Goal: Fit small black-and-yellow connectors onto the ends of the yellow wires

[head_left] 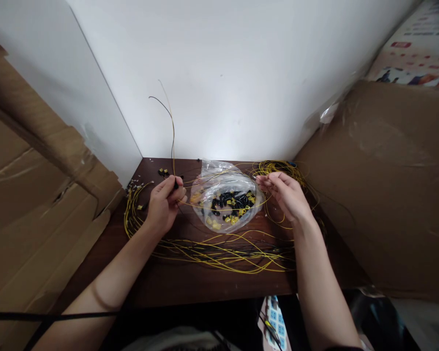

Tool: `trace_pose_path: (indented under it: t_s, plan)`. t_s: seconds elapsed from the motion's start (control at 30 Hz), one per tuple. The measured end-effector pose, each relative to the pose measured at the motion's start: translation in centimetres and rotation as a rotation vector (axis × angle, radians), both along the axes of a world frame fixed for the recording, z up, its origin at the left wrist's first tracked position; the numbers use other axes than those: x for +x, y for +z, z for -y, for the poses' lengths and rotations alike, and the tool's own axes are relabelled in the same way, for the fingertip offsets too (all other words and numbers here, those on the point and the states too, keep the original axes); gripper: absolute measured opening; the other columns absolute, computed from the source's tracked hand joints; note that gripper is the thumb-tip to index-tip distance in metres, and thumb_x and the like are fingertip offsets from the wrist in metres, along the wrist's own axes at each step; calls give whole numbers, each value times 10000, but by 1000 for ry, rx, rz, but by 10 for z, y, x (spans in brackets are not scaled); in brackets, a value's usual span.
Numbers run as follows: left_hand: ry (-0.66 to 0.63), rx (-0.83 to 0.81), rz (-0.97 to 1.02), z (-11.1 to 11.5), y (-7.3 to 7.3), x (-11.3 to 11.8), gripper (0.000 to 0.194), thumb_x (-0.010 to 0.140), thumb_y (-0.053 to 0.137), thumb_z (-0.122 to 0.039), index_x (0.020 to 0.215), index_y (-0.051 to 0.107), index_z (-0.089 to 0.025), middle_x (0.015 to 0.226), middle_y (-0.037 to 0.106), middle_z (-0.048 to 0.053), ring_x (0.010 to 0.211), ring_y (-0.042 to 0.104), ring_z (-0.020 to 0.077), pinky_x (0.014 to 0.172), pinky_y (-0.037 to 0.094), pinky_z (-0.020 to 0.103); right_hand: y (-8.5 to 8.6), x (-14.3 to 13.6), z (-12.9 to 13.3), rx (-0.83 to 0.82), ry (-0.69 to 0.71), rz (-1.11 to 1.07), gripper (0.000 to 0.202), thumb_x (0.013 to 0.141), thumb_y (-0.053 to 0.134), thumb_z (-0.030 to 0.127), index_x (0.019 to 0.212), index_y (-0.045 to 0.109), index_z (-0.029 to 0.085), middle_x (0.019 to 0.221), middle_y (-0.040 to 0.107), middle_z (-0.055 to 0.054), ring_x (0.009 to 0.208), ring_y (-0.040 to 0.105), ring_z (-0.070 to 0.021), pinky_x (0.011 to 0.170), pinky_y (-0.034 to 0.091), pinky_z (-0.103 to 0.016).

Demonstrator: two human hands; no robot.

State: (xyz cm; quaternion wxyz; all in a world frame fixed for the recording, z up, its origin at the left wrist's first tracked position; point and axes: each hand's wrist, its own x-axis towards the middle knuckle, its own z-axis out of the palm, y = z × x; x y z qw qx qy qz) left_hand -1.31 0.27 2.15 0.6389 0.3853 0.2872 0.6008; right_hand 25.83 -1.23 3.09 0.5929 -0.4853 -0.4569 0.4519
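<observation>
Left hand [164, 202] pinches wires [173, 139] left of the plastic bag [209, 168]; right hand [288, 196], opposite, fingertips close, hold indeterminable. Cartons [395, 195] flank the bag; upper-right print [401, 45] is illegible.

Black piece [176, 185] partly behind left fingers [177, 195]

Single head-worn view, forward and down, close above both hands [164, 204] and tabletop [219, 284].

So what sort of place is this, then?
Probably a small makeshift work corner: thin wires lie in bundles on a table, near a clear bag of small black and yellow parts, with cardboard on both sides.
</observation>
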Motion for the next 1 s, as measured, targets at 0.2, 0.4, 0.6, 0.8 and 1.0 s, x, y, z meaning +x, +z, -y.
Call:
trace_pose_path:
  t_s: [0.2,0.4,0.6,0.8,1.0]
  plan:
    - [7,-1,-19,1,-1,0,190,813,530,-301,703,533,-145,427,169,-95,371,175,46,382,206,162,-1,-6,2,-56,145,126,288,744,588,479,705,570,195,947,666,-68,891,630,-199,726,517,-314]
    - [7,-15,-25,1,-2,0,198,813,534,-313,712,531,-143,432,168,-98,367,191,43,380,226,153,-12,-8,-3,-8,193,380,288,756,573,449,751,592,162,825,650,-58,747,598,-158,520,429,-227]
    - [-2,-5,-5,1,-2,1,194,820,529,-295,708,541,-137,430,165,-97,371,179,40,380,213,154,-16,-11,-5,98,77,409,246,765,571,405,828,561,168,814,627,-45,673,575,-131,574,443,-249]
    - [-5,-9,2,2,-2,1,190,828,517,-281,713,546,-133,434,171,-95,381,157,42,382,200,159,-17,-10,-5,142,83,485,266,715,650,365,865,555,167,753,599,-18,649,542,-118,622,440,-257]
    - [-6,-11,2,2,-1,1,192,830,515,-281,714,545,-131,431,172,-95,382,156,42,380,200,157,-16,-10,-3,113,143,469,216,769,582,346,873,556,159,753,625,-38,659,567,-128,645,458,-274]
